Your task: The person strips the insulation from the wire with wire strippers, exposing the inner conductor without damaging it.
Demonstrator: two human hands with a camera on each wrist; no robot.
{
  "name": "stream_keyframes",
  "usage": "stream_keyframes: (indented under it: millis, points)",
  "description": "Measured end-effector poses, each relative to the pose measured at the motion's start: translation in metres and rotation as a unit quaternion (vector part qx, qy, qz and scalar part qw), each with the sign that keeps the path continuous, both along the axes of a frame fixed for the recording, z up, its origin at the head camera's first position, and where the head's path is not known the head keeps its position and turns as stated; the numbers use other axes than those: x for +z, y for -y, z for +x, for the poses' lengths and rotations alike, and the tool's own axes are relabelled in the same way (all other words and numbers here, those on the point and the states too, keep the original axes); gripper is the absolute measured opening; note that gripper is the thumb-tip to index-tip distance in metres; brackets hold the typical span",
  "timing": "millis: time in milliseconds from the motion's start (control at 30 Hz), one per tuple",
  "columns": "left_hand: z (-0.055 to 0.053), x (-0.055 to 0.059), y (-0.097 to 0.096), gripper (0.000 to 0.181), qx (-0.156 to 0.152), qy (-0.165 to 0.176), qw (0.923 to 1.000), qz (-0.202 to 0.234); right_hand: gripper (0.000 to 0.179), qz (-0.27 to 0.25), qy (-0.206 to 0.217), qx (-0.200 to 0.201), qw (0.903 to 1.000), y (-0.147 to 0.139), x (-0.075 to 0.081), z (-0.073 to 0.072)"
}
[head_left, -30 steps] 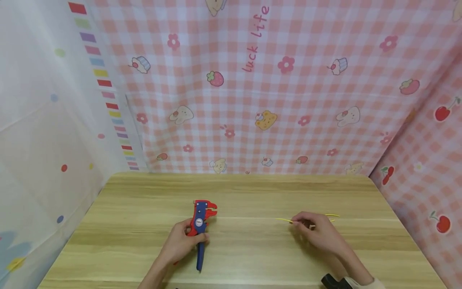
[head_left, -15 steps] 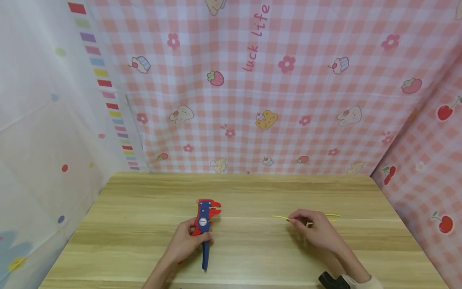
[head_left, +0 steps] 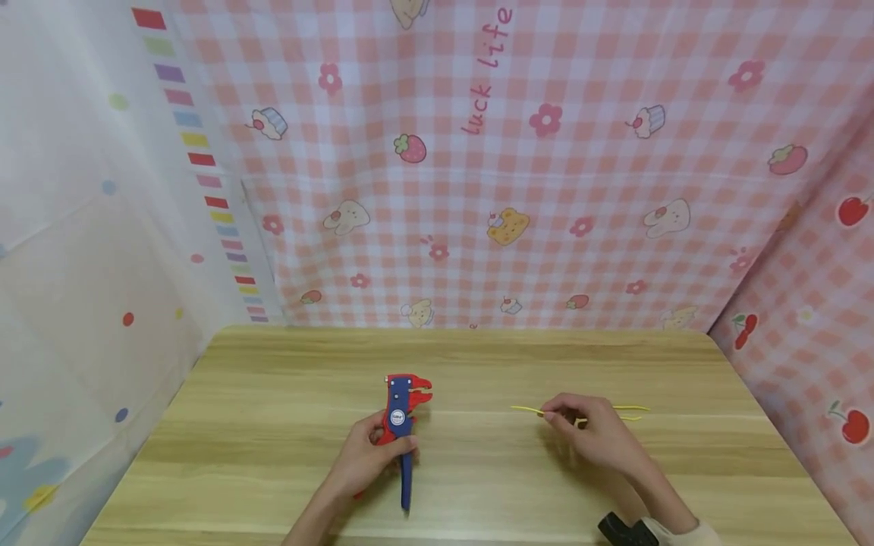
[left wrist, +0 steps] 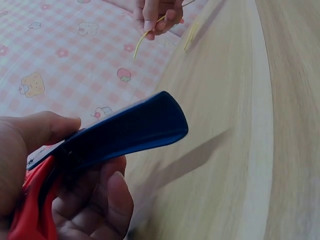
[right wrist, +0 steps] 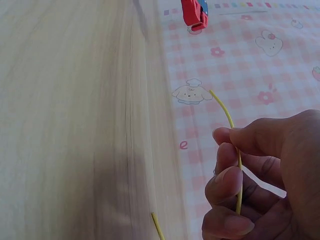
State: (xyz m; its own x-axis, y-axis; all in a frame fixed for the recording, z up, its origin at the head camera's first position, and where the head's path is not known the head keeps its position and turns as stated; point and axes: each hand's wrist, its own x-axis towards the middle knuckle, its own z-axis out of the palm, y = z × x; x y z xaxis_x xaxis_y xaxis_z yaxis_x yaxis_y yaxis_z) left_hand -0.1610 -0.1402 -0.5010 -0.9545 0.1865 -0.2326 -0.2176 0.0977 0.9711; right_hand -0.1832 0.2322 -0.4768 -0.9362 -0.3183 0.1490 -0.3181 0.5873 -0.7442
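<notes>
My left hand (head_left: 369, 456) grips a red and blue wire stripper (head_left: 397, 406) by its handles, head up, its jaws facing right. The thumb lies across the blue handle (left wrist: 125, 127) in the left wrist view. My right hand (head_left: 595, 431) pinches a thin yellow wire (head_left: 524, 409) between thumb and index finger. The wire's slightly bent free end points left toward the stripper, with a gap between the two. In the right wrist view, the rest of the held wire (right wrist: 239, 172) runs down past the curled fingers. Another yellow wire (right wrist: 157, 227) lies on the table beneath the right hand.
The wood-grain table (head_left: 293, 387) ends at the back against a pink checked cloth (head_left: 451, 189). A white dotted cloth (head_left: 82, 265) hangs on the left and a cherry-print cloth (head_left: 806, 364) on the right. A black strap device (head_left: 627, 531) sits at the right wrist.
My left hand has moved right with the wire stripper. The right hand has shifted slightly left with the wire, narrowing the gap between them.
</notes>
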Motion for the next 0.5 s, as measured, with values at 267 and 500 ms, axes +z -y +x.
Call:
stream_keyframes:
  millis: [267,500]
  points:
    - [0.001,0.004,-0.006,0.068,-0.028,0.011,0.9978,0.060,0.010,-0.004,-0.012,-0.003,0.9999,0.004,0.004,-0.002]
    - [0.002,0.004,-0.011,0.069,-0.075,0.034,0.9881,0.130,0.013,-0.016,0.000,0.004,0.9999,0.009,0.008,-0.004]
